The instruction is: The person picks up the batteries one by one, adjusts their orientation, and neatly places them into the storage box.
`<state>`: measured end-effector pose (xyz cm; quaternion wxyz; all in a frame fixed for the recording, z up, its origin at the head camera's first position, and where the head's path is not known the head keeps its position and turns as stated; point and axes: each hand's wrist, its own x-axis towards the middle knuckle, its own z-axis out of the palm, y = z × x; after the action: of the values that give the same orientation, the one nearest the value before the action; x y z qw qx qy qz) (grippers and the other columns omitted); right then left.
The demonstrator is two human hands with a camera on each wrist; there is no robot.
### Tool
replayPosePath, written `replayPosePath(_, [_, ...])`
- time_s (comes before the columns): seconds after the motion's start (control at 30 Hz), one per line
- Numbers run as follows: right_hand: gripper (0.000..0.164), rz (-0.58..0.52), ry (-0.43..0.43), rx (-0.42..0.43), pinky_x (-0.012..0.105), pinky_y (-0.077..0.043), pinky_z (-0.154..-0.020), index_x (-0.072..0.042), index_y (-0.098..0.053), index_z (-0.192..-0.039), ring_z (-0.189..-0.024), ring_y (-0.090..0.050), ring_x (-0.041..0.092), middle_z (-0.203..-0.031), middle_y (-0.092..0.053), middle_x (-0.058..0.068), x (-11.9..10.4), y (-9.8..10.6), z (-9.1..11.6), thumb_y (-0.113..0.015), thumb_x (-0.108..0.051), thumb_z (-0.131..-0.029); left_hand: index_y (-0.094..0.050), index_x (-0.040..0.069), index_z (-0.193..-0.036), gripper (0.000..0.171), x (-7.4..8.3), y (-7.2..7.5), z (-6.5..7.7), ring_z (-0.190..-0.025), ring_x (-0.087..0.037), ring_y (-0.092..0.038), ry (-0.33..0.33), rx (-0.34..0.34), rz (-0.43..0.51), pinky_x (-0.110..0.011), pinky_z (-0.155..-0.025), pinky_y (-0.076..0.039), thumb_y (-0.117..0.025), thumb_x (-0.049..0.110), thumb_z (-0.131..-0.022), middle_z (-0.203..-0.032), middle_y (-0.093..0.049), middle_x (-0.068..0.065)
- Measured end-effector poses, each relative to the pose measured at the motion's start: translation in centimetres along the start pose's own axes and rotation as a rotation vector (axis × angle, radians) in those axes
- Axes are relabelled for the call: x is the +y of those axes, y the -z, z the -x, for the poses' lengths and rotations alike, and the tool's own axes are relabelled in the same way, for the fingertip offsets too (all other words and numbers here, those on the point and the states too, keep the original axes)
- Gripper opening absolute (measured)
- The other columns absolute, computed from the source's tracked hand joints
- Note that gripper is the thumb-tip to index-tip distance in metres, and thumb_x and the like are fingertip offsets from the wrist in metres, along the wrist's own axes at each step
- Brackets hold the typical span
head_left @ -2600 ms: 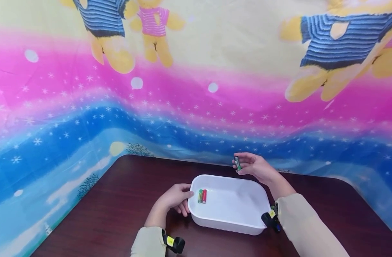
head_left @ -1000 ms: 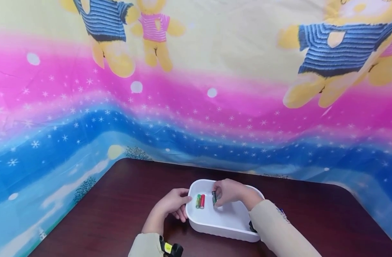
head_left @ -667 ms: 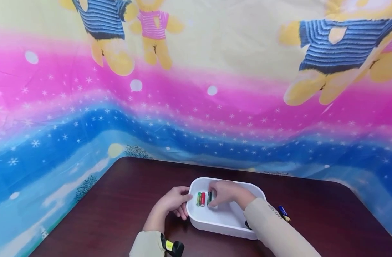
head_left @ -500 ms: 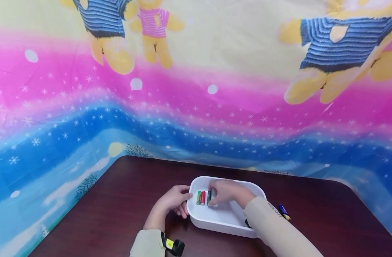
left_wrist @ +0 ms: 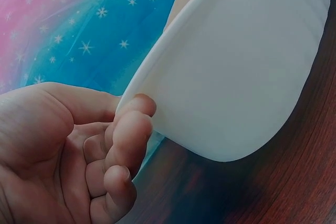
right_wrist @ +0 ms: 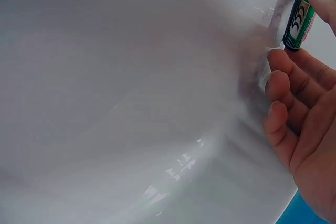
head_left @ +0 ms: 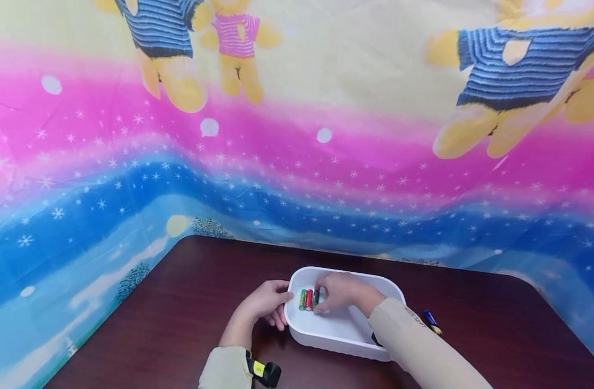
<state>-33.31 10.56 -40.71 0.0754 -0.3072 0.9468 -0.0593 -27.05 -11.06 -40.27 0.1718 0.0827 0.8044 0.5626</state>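
Note:
A white plastic basin point(head_left: 338, 346) stands on the dark wooden table. My left hand point(head_left: 264, 300) pinches its left rim between thumb and fingers; the left wrist view shows the fingertips curled against the outer wall. Inside the basin, my right hand point(head_left: 342, 292) holds a dark green battery point(right_wrist: 297, 22) by its ends, between thumb and fingers. A red battery point(head_left: 309, 300) lies directly left of it, and a light green battery point(head_left: 302, 300) lies left of the red one. All three are side by side, near the basin's left end.
A blue and yellow battery point(head_left: 432, 322) lies on the table point(head_left: 491, 324) right of the basin, partly behind my right sleeve point(head_left: 413, 335). A patterned cloth point(head_left: 297, 173) hangs behind the table's far edge.
My right hand has brought the dark green battery from above the basin's far right side down into it, then slid it left against the red one. The left hand keeps its grip on the rim.

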Motion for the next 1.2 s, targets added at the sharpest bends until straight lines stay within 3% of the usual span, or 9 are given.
replayPosePath(0.43, [0.053,-0.058,-0.014,0.006,0.026,-0.041,-0.057,-0.019,-0.064,-0.110,-0.059,-0.047,0.008,-0.065,-0.051,-0.008,-0.2,0.5,0.2,-0.073,-0.053,-0.070,-0.040,-0.002,-0.136,0.045,0.0,0.0,0.0,-0.040,-0.019,-0.059,0.003,-0.003,0.000,-0.025,-0.038,-0.045,-0.050,0.017,-0.096,-0.052,-0.059,-0.014])
replayPosePath(0.57, [0.049,-0.183,-0.063,-0.042,0.028,-0.045,-0.052,-0.019,-0.063,-0.114,-0.058,-0.051,0.011,-0.070,-0.054,-0.004,-0.6,2.2,0.9,-0.072,-0.047,-0.074,-0.040,-0.001,-0.136,0.046,0.0,0.1,0.1,-0.040,-0.019,-0.059,0.016,-0.003,-0.006,-0.024,-0.038,-0.045,-0.051,0.018,-0.095,-0.053,-0.060,-0.014])
replayPosePath(0.7, [0.044,-0.306,-0.085,-0.052,0.030,-0.048,-0.052,-0.016,-0.061,-0.117,-0.060,-0.057,0.017,-0.074,-0.058,0.001,-0.4,5.5,2.1,-0.071,-0.037,-0.080,-0.040,-0.002,-0.136,0.047,0.1,0.2,0.2,-0.040,-0.018,-0.059,0.019,0.001,-0.004,-0.024,-0.039,-0.044,-0.051,0.018,-0.095,-0.053,-0.060,-0.014])
replayPosePath(0.93, [0.037,-0.358,-0.115,0.042,0.030,-0.049,-0.059,-0.012,-0.057,-0.121,-0.067,-0.059,0.019,-0.077,-0.060,0.000,2.6,9.9,6.6,-0.064,-0.028,-0.087,-0.039,-0.002,-0.136,0.047,0.0,0.4,0.3,-0.040,-0.018,-0.058,0.014,0.009,-0.010,-0.025,-0.039,-0.045,-0.050,0.018,-0.096,-0.053,-0.059,-0.013])
replayPosePath(1.07, [0.037,-0.384,-0.159,0.076,0.031,-0.047,-0.060,-0.008,-0.056,-0.121,-0.069,-0.056,0.017,-0.082,-0.059,0.001,5.7,9.9,10.4,-0.063,-0.025,-0.088,-0.039,-0.003,-0.136,0.047,-0.1,0.3,0.4,-0.040,-0.018,-0.058,0.006,0.000,-0.016,-0.025,-0.039,-0.045,-0.051,0.018,-0.096,-0.053,-0.059,-0.013])
replayPosePath(1.2, [0.036,-0.401,-0.159,0.092,0.031,-0.048,-0.064,-0.003,-0.058,-0.116,-0.077,-0.057,0.017,-0.088,-0.059,0.003,9.0,8.2,14.3,-0.067,-0.017,-0.085,-0.039,-0.003,-0.136,0.047,-0.1,0.1,0.4,-0.039,-0.018,-0.058,-0.004,-0.011,-0.022,-0.025,-0.038,-0.045,-0.051,0.018,-0.095,-0.052,-0.059,-0.013])
